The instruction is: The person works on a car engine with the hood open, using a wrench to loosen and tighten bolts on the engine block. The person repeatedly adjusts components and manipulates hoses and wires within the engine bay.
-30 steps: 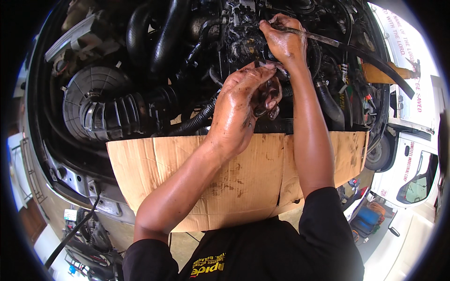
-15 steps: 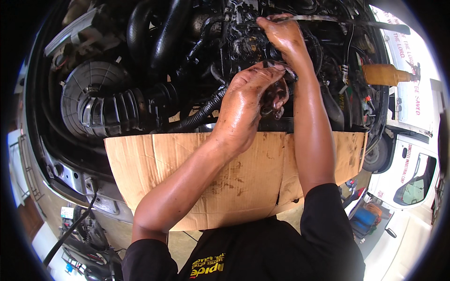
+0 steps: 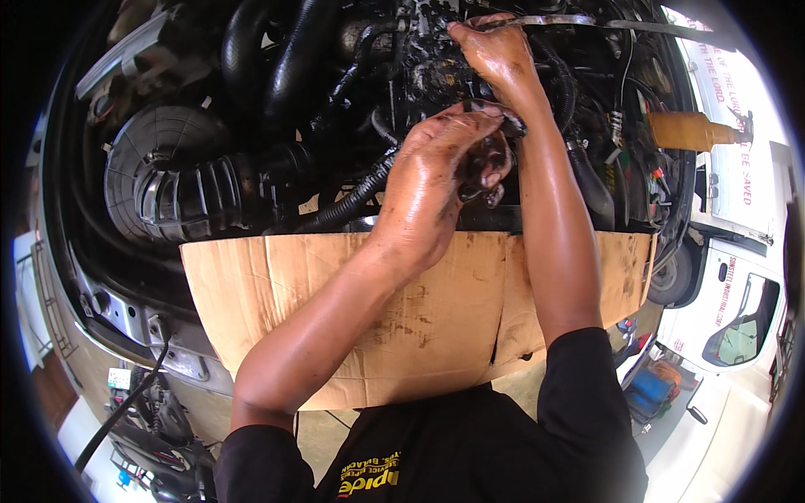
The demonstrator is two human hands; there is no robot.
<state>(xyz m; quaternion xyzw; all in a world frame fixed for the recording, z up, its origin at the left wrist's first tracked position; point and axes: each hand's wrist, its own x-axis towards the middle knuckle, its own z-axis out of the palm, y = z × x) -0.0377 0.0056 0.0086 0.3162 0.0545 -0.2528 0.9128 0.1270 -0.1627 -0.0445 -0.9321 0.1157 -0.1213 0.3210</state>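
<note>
Over the greasy black engine (image 3: 432, 71), my right hand (image 3: 499, 59) is closed around a long, thin metal bar (image 3: 563, 21). The bar runs off to the right, its far end dark. Nearer to me, my left hand (image 3: 436, 155) has its fingers curled in, smeared with black oil. Something dark and shiny shows at its thumb and fingertips beside my right forearm, but its kind is hard to make out. The end of the bar in my right hand is hidden by the fingers.
A cardboard sheet (image 3: 394, 327) covers the front edge of the engine bay. Left of the hands lie a round air cleaner housing (image 3: 159, 159) and a ribbed intake hose (image 3: 205, 193). An amber spray bottle (image 3: 683, 132) rests at the right. A white vehicle (image 3: 738, 310) stands beyond.
My right hand and the bar have shifted slightly up and left. My left hand stays closed in nearly the same place, its fingers slightly shifted.
</note>
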